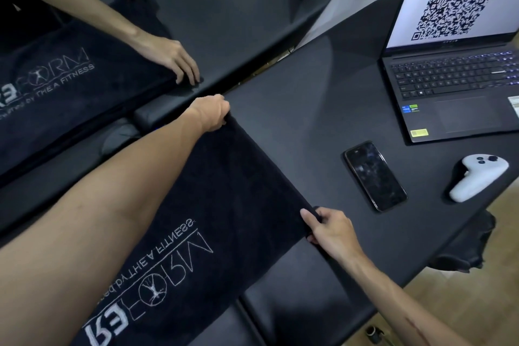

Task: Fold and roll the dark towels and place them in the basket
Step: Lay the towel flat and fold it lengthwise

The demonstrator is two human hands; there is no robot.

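Left hand (212,112) pinches the far corner of the black terry towel with pale stitched lettering (196,219), fingers curled over its end edge near the seam where my black padded table (295,109) meets the neighbouring one. That towel lies lengthwise along the near-left part of the table, logo side up. My right hand (327,226) grips the other corner of the same end edge, thumb on top, close to the table's near edge.

I judge the step in hand to be the first fold. To do it well I would keep both corners level and the edge taut between them, carry it back over the lettering, and set corner on corner before smoothing.

On the next table, another person's hands (171,59) press a second dark towel (70,87); I should keep my left elbow clear of that seam. Rightward, a black smartphone (375,175) lies just beside the towel's end, then a white game controller (477,177) near the right edge and an open dark laptop showing a QR code (455,70) at the far right corner. Free room lies between towel and laptop. No basket is in view.
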